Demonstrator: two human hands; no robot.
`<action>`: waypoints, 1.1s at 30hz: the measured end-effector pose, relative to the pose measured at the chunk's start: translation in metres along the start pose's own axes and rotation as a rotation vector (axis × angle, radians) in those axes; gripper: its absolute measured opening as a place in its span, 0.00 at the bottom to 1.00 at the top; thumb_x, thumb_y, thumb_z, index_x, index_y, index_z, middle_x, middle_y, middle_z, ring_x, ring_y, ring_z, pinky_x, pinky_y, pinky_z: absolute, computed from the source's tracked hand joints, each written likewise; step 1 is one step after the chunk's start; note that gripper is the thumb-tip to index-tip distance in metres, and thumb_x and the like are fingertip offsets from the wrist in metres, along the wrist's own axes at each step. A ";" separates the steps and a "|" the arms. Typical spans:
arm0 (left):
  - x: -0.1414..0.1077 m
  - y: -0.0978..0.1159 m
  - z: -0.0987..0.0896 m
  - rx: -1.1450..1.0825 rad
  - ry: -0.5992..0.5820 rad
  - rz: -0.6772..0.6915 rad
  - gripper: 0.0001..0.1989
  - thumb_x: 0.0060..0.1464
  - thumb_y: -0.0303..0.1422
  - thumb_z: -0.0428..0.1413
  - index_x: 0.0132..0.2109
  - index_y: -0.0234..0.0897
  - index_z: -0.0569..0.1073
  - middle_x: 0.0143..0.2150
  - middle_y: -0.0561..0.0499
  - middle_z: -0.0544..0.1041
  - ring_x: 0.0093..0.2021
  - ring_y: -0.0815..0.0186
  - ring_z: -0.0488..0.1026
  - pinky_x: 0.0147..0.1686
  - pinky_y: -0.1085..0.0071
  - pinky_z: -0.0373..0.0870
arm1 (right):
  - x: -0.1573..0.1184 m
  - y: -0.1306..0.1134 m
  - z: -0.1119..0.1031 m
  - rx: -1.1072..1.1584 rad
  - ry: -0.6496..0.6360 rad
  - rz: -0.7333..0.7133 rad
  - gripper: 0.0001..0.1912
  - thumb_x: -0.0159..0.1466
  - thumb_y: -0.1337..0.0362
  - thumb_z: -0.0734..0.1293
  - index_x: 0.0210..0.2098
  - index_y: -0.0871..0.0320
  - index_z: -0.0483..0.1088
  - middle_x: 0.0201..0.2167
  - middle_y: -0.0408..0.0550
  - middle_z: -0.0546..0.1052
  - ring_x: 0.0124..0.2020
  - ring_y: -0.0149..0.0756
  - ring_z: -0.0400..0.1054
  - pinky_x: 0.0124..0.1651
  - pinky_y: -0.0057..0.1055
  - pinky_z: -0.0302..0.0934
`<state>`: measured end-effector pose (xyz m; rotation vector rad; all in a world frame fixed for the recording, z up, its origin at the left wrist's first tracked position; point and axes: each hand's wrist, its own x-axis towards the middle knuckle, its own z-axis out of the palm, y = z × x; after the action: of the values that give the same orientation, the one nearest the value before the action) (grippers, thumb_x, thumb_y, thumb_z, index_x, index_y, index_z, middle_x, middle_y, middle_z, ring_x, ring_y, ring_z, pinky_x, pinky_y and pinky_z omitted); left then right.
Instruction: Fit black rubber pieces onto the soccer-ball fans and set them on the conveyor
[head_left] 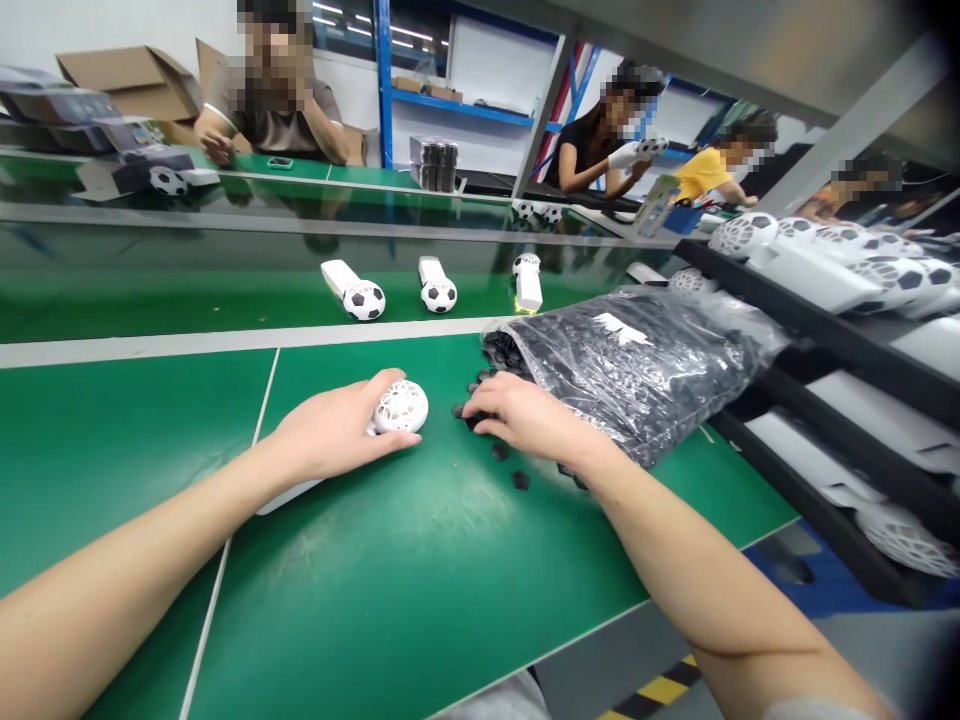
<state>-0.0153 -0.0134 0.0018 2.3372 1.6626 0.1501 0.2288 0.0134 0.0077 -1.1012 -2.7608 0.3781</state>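
Left fingers (pixel 384 381) seemingly wrap white lattice ball (pixel 403 408)

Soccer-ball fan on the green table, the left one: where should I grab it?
Probably best to grab the white handle of the soccer-ball fan from above. It lies flat and looks straight and narrow, so a hand can wrap around it, and the round ball head stays free.

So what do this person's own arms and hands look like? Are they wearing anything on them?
The left hand and right hand are bare, with no gloves, and no ring or watch shows. The forearms are bare too. A pale grey sleeve just shows at the bottom edge of the view.
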 end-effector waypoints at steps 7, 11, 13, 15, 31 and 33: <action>-0.007 0.002 0.008 0.012 0.125 0.020 0.37 0.44 0.53 0.53 0.59 0.45 0.55 0.54 0.45 0.66 0.46 0.51 0.70 0.37 0.62 0.68 | 0.001 -0.014 0.016 -0.280 -0.021 0.025 0.12 0.65 0.69 0.56 0.41 0.63 0.70 0.36 0.54 0.72 0.40 0.40 0.65 0.43 0.35 0.59; -0.008 0.009 0.011 0.004 0.106 0.036 0.35 0.44 0.52 0.54 0.58 0.48 0.56 0.50 0.48 0.68 0.41 0.54 0.72 0.31 0.65 0.68 | 0.003 -0.015 0.017 -0.160 0.081 0.081 0.11 0.64 0.71 0.57 0.42 0.62 0.69 0.37 0.52 0.72 0.40 0.38 0.65 0.43 0.33 0.59; -0.007 0.011 0.011 0.006 0.103 0.035 0.35 0.44 0.52 0.54 0.57 0.48 0.56 0.50 0.48 0.68 0.40 0.54 0.72 0.30 0.65 0.67 | 0.002 -0.018 0.013 0.025 0.183 0.073 0.09 0.64 0.69 0.58 0.39 0.60 0.69 0.36 0.48 0.73 0.39 0.34 0.66 0.43 0.30 0.60; -0.007 0.012 0.011 -0.001 0.111 0.033 0.35 0.43 0.53 0.54 0.58 0.47 0.56 0.51 0.48 0.67 0.40 0.55 0.72 0.30 0.65 0.67 | 0.000 -0.024 0.010 0.204 0.265 0.031 0.06 0.63 0.68 0.60 0.36 0.59 0.69 0.34 0.45 0.74 0.36 0.30 0.67 0.41 0.27 0.60; -0.009 0.020 0.001 -0.049 0.106 0.141 0.27 0.49 0.48 0.52 0.55 0.43 0.60 0.50 0.49 0.70 0.46 0.56 0.69 0.41 0.61 0.66 | 0.009 -0.038 0.042 0.428 0.428 -0.089 0.16 0.57 0.64 0.67 0.44 0.57 0.62 0.53 0.54 0.62 0.56 0.41 0.54 0.55 0.42 0.56; -0.009 0.019 0.003 -0.079 0.112 0.126 0.28 0.48 0.48 0.52 0.55 0.44 0.60 0.52 0.50 0.69 0.47 0.56 0.69 0.42 0.61 0.67 | 0.010 -0.038 0.042 0.479 0.360 -0.035 0.24 0.57 0.62 0.67 0.50 0.57 0.58 0.55 0.55 0.62 0.57 0.42 0.55 0.55 0.43 0.56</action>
<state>-0.0005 -0.0285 0.0053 2.4134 1.5277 0.3717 0.1876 -0.0137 -0.0218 -0.8920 -2.2105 0.7114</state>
